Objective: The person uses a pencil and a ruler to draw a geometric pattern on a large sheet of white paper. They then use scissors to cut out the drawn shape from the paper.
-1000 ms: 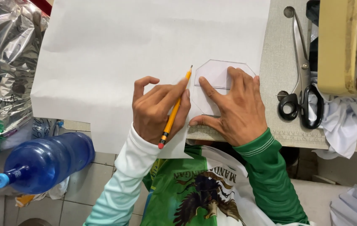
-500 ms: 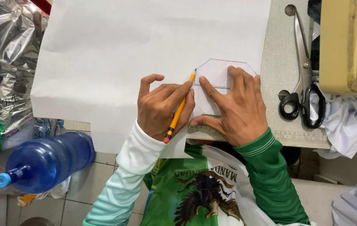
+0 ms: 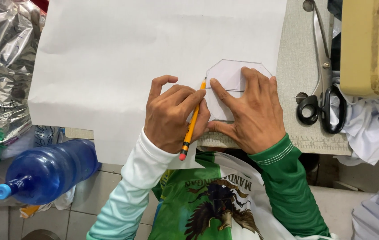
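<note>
Left hand [image 3: 174, 113] fingers curled around pencil [image 3: 192, 120]; right hand [image 3: 251, 111] fingers splayed flat on octagonal template [image 3: 231, 73].

Location: small sewing/tailoring workshop. Evidence: large tailor's shears [image 3: 320, 80] on a fabric-covered worktable [image 3: 296, 53], edge of a cream sewing machine [image 3: 363, 44] at right w/ white cloth [image 3: 367, 129] bunched below, big paper sheet [image 3: 154, 53] w/ octagonal template [image 3: 231, 75] for pattern marking. Floor: tiled; blue water bottle [image 3: 47, 171] and foil-like material [image 3: 7, 49] stored at left.

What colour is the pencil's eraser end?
Red, on a yellow pencil in the left hand; head view.
</note>
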